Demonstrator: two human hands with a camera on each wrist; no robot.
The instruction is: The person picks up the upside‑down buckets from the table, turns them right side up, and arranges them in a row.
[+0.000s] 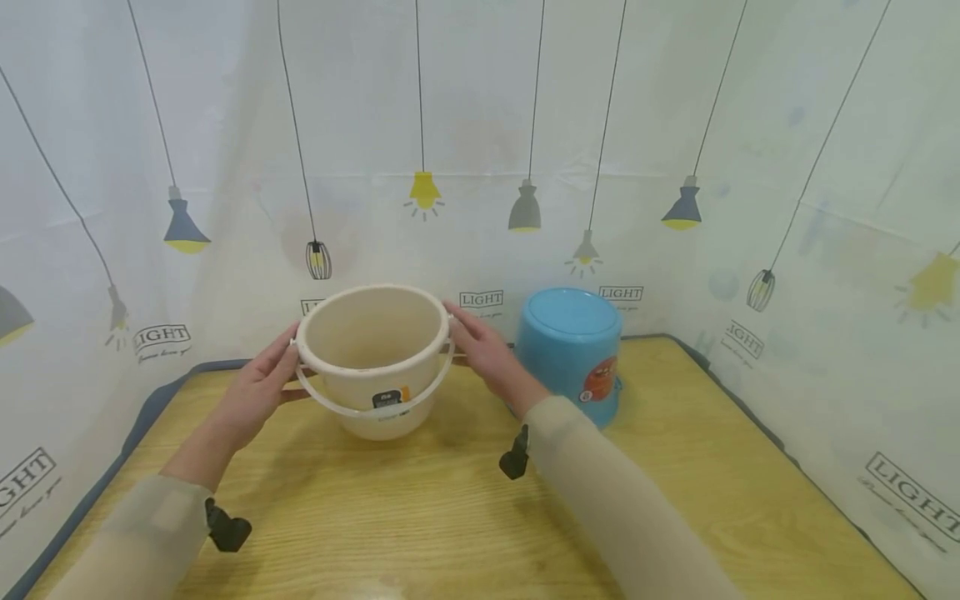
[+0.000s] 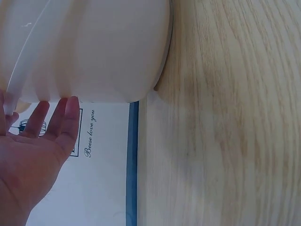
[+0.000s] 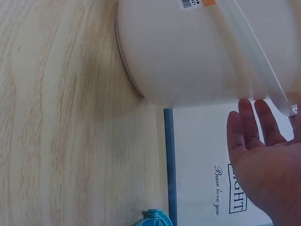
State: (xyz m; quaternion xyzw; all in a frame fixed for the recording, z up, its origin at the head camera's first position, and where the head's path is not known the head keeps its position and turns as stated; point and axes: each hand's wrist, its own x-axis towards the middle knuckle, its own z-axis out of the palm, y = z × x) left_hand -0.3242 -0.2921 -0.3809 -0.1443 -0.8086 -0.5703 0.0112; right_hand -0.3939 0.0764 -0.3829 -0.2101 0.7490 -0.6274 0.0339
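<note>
A cream plastic bucket (image 1: 375, 382) stands mouth up on the wooden table, between my two hands. Its white bail handle (image 1: 431, 392) hangs down across the front, over a black and orange label. My left hand (image 1: 258, 387) holds the rim on the left, thumb near the handle joint. On the opposite side, my right hand (image 1: 487, 354) grips the rim too. In the left wrist view, the left fingertips (image 2: 70, 106) touch the bucket wall under the rim. The right wrist view shows fingertips (image 3: 244, 104) against the wall. Whether the base is slightly raised, I cannot tell.
An upside-down blue bucket (image 1: 558, 358) with a red label stands just right of the right hand and forearm. White sheeting (image 1: 480, 108) printed with hanging lamps encloses the back and sides. The wooden tabletop (image 1: 420, 517) has a dark blue border at its edges.
</note>
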